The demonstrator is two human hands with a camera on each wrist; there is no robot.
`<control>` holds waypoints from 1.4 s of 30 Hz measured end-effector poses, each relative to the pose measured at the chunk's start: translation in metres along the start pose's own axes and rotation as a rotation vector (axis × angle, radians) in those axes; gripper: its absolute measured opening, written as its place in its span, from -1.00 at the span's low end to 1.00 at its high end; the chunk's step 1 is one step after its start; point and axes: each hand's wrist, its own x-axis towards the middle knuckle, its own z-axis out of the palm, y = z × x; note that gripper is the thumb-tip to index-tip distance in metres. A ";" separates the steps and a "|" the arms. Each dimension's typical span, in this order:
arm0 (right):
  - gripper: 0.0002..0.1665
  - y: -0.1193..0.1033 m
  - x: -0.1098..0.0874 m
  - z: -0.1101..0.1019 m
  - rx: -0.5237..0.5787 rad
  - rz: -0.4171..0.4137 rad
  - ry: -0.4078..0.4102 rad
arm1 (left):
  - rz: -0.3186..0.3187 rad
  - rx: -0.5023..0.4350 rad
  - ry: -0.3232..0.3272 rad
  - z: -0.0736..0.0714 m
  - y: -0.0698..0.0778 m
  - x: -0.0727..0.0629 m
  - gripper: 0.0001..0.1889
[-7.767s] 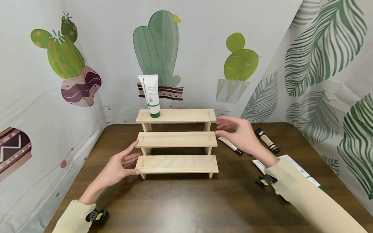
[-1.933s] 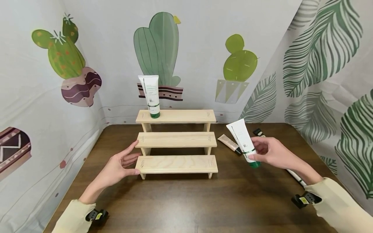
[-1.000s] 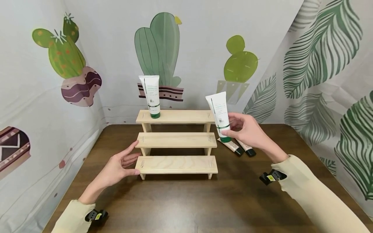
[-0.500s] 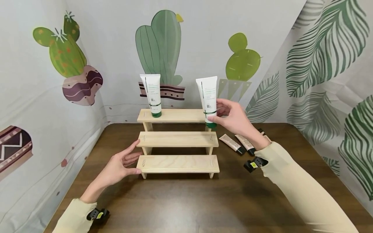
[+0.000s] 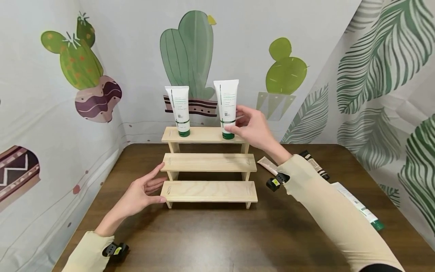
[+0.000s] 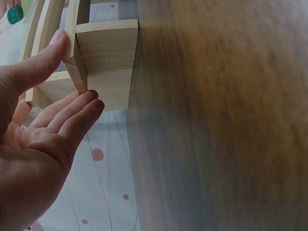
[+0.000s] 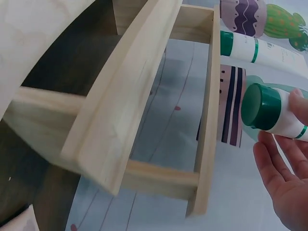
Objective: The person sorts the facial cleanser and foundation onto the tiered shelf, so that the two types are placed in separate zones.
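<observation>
A three-step wooden display rack (image 5: 210,190) stands on the table. My left hand (image 5: 139,194) touches its left side, thumb at the lowest step and index fingertip at the middle one; in the left wrist view the fingers (image 6: 72,113) are fairly straight against the wood. My right hand (image 5: 255,128) pinches a white squeeze tube (image 5: 227,100) low down, near its green cap (image 7: 262,107). The tube is upright over the top step's right half, with a small gap under the cap in the right wrist view. A matching white tube (image 5: 179,105) stands cap-down at the top step's left end.
Right of the rack lie a beige tube (image 5: 267,165), partly behind the right sleeve, a black-and-beige tube (image 5: 316,166) and a white tube with a green cap (image 5: 360,207). A printed cloth (image 5: 238,45) hangs close behind the rack.
My right hand has taken up a white tube from the right side of the table and carried it left and up over the top step. The left hand stays at the rack.
</observation>
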 end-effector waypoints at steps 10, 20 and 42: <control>-0.44 0.002 0.018 0.026 0.032 0.005 0.021 | -0.002 -0.008 -0.002 0.000 0.000 -0.001 0.16; -0.38 0.006 0.028 0.040 0.028 0.026 0.015 | -0.015 0.007 0.005 -0.002 0.002 0.001 0.16; -0.21 0.010 0.029 0.048 0.030 0.077 0.023 | 0.007 -0.009 0.004 0.000 0.000 0.000 0.19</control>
